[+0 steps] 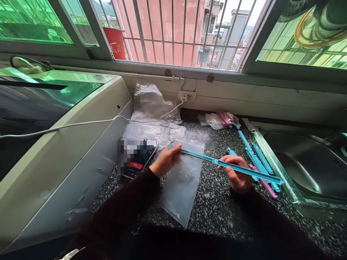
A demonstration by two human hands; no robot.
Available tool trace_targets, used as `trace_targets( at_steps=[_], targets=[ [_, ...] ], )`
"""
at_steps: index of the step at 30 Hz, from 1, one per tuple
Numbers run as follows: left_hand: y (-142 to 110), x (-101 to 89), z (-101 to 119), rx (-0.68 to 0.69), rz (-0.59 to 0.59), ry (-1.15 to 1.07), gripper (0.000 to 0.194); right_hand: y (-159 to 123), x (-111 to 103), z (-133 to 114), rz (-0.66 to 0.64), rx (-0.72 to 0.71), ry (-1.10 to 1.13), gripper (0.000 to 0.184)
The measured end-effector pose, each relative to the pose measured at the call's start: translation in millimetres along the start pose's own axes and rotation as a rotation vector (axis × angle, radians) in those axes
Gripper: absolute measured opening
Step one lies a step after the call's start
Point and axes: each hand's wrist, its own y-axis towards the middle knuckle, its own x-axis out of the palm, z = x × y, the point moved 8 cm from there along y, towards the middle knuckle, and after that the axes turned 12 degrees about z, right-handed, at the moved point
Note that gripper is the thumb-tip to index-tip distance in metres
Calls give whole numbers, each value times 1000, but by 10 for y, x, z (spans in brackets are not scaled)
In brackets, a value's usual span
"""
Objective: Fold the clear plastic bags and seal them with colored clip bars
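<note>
A long blue strip (202, 156) is held above the bench (217, 213), crosswise before the person, with its right end lower in view than its left. A joint is seen near its middle, and its two halves are laid out almost in line.

The left end is gripped by the left hand (166, 159): the thumb is laid along the top, and the fingers are folded beneath and largely hidden. The left forearm is brought in from the lower left, with the wrist nearly straight. Whether the bag below is also touched by these fingers cannot be told.

The right half is held by the right hand (240, 181), which is partly closed; the fingers are curled, with the fingertips brought in close to the joint, and the strip is passed across the hand, its far end projecting beyond. The right forearm is angled in from the lower right.

Below the strip, a clear plastic bag (179, 196) is laid on the bench. To its left, a phone (142, 159) is placed, with a pile of clear bags (151, 113) behind. To the right, further blue strips (256, 159) and a pink strip (268, 186) are scattered beside a metal sink (287, 151).
</note>
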Motion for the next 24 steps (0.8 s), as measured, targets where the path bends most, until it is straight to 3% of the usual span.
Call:
trace_targets(
  at_steps=[4,12,17,24],
  targets=[
    [3,18,-22,25,-18,58,40,-14,57,64,-85,8,-164,10],
    [0,81,-68,63,-107,129,43,-19,160,-29,-153,-209,-471,8],
    [3,124,-107,78,-239,258,37,25,68,-63,-97,-262,-535,8],
    [-27,149,-110,110,-325,318,34,173,-318,161,127,-182,-579,13]
  ],
)
